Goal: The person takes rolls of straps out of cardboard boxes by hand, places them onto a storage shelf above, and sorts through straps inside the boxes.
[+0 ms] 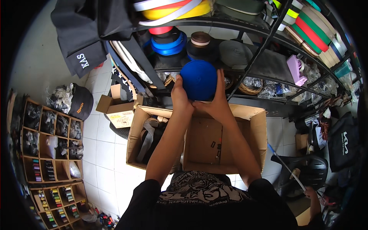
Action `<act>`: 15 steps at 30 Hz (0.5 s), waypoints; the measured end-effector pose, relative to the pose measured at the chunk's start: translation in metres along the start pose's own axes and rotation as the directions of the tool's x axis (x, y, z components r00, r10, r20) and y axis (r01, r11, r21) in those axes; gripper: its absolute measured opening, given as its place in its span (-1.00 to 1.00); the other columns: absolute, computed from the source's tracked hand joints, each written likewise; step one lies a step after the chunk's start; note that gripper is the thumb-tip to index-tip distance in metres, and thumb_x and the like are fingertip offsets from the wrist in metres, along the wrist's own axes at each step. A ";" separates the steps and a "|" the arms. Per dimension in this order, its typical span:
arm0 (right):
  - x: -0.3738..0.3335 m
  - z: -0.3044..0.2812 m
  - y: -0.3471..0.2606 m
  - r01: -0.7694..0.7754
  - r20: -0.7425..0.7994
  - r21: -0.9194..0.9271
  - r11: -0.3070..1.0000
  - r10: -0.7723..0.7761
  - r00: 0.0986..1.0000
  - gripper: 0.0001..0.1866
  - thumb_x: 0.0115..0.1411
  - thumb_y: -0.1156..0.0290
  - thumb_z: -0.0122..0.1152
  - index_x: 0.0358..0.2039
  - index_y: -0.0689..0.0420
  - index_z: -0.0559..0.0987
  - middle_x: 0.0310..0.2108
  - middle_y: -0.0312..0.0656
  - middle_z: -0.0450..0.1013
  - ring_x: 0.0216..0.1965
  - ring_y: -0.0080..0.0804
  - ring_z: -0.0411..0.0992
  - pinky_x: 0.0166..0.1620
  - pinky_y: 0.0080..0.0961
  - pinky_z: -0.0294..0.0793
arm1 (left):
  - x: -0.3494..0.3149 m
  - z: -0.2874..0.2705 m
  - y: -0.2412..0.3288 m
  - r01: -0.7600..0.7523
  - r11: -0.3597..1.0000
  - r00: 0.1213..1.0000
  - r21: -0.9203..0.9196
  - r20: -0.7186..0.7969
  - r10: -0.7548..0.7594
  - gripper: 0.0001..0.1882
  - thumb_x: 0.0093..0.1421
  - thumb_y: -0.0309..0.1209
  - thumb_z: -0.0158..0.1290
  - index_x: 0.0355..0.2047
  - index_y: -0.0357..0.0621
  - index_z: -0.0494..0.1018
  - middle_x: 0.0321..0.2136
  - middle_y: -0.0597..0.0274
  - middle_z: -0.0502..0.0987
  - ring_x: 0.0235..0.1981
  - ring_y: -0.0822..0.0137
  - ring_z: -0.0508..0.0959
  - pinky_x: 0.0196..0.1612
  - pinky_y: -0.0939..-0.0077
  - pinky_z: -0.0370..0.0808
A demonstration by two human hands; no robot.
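Between my two hands is a round, flat blue roll of what looks like webbing (pixel 198 78), raised in front of the dark shelf. My left hand (pixel 180 96) grips its left edge, thumb up along the side. On the opposite edge my right hand (pixel 215 101) presses with fingers extended upward, and both palms meet near the roll's lower rim. Below my forearms stands an open cardboard box (pixel 199 153) with a few small dark pieces on its bottom. Its left part holds a grey strap (pixel 147 142) and dark material, partly covered by my left arm.
Metal shelving (pixel 264 63) carries many strap rolls, including a bright blue roll (pixel 166 46) and a grey roll (pixel 235 53). A wooden cubby rack (pixel 53 134) with thread spools lines the left. At lower right, another person's hand (pixel 312 193) holds a thin stick beside a black chair (pixel 306 168).
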State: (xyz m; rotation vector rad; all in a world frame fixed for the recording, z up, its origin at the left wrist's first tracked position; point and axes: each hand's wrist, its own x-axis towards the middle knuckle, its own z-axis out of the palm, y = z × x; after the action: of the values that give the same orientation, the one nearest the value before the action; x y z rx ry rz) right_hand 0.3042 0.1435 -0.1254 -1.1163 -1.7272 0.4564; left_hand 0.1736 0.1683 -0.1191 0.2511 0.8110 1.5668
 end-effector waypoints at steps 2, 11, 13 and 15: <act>-0.001 -0.003 0.013 -0.083 0.046 0.041 0.996 0.081 0.996 0.35 -0.27 0.25 0.58 0.35 0.18 -0.22 0.32 0.16 -0.13 0.33 0.01 -0.03 0.30 -0.21 0.04 | 0.004 0.007 -0.011 0.018 1.000 0.999 -0.010 0.028 -0.018 -0.53 0.37 -0.13 -0.21 0.05 -0.30 0.31 -0.04 0.06 0.43 -0.06 0.20 0.49 0.05 0.28 0.42; 0.030 -0.046 0.066 -0.146 -0.006 -0.174 0.974 0.147 0.989 0.43 -0.36 0.26 0.63 0.35 0.14 -0.26 0.23 0.19 0.06 0.23 0.10 0.09 0.23 -0.14 0.15 | 0.046 0.043 -0.055 0.184 0.983 0.958 0.009 0.223 -0.182 -0.53 0.40 -0.12 -0.32 0.10 -0.23 0.23 0.04 0.11 0.37 0.07 0.18 0.39 0.14 0.13 0.32; 0.046 -0.050 0.076 -0.188 -0.082 -0.149 0.971 0.178 0.981 0.40 -0.35 0.25 0.62 0.35 0.15 -0.22 0.20 0.22 0.11 0.21 0.11 0.13 0.21 -0.14 0.18 | 0.066 0.061 -0.058 0.176 0.982 0.950 0.065 0.248 -0.187 -0.54 0.40 -0.14 -0.32 0.11 -0.23 0.23 0.04 0.11 0.38 0.05 0.18 0.40 0.13 0.13 0.33; 0.060 -0.054 0.087 -0.225 -0.160 -0.123 0.967 0.204 0.966 0.36 -0.33 0.25 0.61 0.35 0.16 -0.18 0.17 0.25 0.15 0.18 0.13 0.17 0.19 -0.13 0.22 | 0.083 0.076 -0.061 0.163 0.979 0.941 0.120 0.279 -0.191 -0.55 0.39 -0.16 -0.31 0.11 -0.23 0.23 0.03 0.11 0.38 0.04 0.17 0.41 0.11 0.12 0.33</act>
State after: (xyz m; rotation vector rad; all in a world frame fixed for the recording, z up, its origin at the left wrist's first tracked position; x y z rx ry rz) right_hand 0.3874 0.2280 -0.1319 -1.4122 -1.5350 0.3796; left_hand 0.2515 0.2704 -0.1266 0.4541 0.6587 1.2861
